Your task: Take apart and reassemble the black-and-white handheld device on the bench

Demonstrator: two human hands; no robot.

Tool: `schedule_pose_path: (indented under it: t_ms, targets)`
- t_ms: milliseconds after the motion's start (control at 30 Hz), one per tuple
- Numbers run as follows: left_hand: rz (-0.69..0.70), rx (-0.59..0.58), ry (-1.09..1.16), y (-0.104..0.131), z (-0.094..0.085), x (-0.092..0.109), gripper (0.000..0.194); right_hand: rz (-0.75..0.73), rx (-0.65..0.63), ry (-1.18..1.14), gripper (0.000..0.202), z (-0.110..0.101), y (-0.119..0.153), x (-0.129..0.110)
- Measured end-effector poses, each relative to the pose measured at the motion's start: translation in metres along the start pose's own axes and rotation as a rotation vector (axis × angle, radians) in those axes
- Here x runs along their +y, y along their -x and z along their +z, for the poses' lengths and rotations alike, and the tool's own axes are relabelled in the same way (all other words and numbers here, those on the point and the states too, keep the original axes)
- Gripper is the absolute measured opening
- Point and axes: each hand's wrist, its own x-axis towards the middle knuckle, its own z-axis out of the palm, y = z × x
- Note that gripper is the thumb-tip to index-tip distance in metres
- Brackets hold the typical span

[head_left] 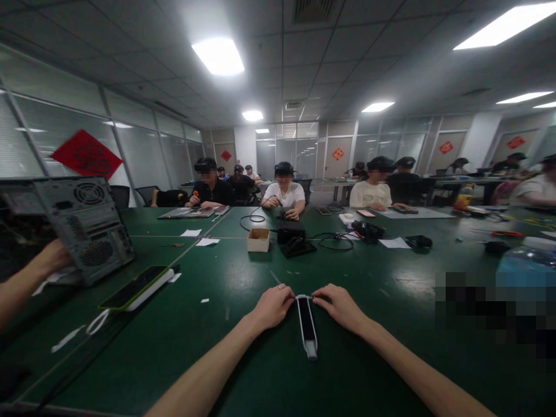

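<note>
"So, what could go wrong from here?"

"If one hand pulled harder than the other, the slim device (307, 321) would probably swivel or skid, as its near end has no hand on it and the bench (373, 370) looks smooth. A rough tug might also strain its far corners."

"Where does it lie?"

"On the near part of the bench, between the left hand (273, 306) and the right hand (337, 302), its far end at their fingertips."

"Gripped?"

"Fingers and thumbs bend in at those corners; whether they pinch or merely touch, I cannot tell."
</note>
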Motion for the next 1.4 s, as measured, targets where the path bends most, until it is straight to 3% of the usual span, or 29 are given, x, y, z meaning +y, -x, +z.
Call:
schedule_pose_path:
  t_ms: [733,1000,1400]
  targets:
    - [0.015,0.017,0.002,0.0,0.002,-0.002,0.015,-0.035,0.02,0.041,0.024,-0.006,0.003,-0.009]
    - [-0.008,0.021,-0.08,-0.001,0.006,-0.003,0.015,0.042,0.077,0.158,0.025,0.0,0.005,-0.02]
    - [0.006,0.006,-0.168,0.006,0.0,0.008,0.015,0.224,-0.026,0.154,0.031,0.0,0.007,-0.037]
